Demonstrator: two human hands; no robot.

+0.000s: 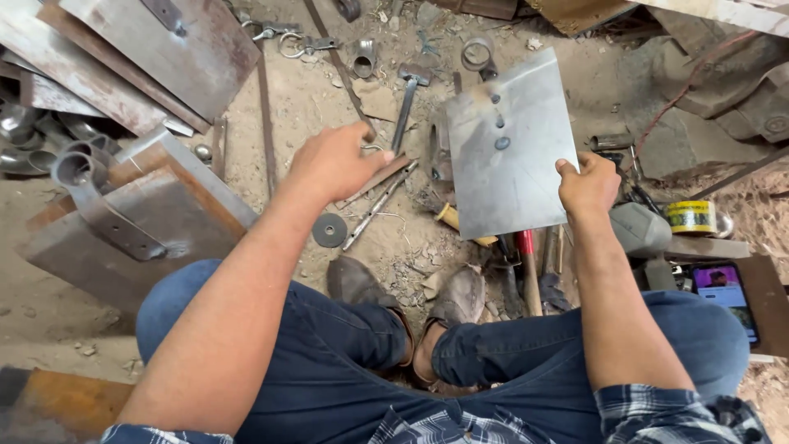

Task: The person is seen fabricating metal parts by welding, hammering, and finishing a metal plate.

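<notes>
My right hand (pixel 588 186) grips the lower right edge of a grey steel plate (pixel 505 152) with small dark weld spots, held tilted above the dirt floor. My left hand (pixel 335 163) reaches forward over the ground, fingers curled down at a flat metal strip (pixel 380 179) and thin steel rods (pixel 376 207); I cannot tell whether it has hold of anything. A hammer (pixel 408 97) lies just beyond the left hand. I sit cross-legged in blue jeans, feet in worn shoes below the plate.
Rusty steel sheets (pixel 156 49) and pipe elbows (pixel 33 136) are piled at left, with a welded bracket piece (pixel 136 215) in front. A grinding disc (pixel 329 230) lies near my knee. Hand tools (pixel 526 271), a yellow tape roll (pixel 690 217) and a lit phone (pixel 723 294) sit at right.
</notes>
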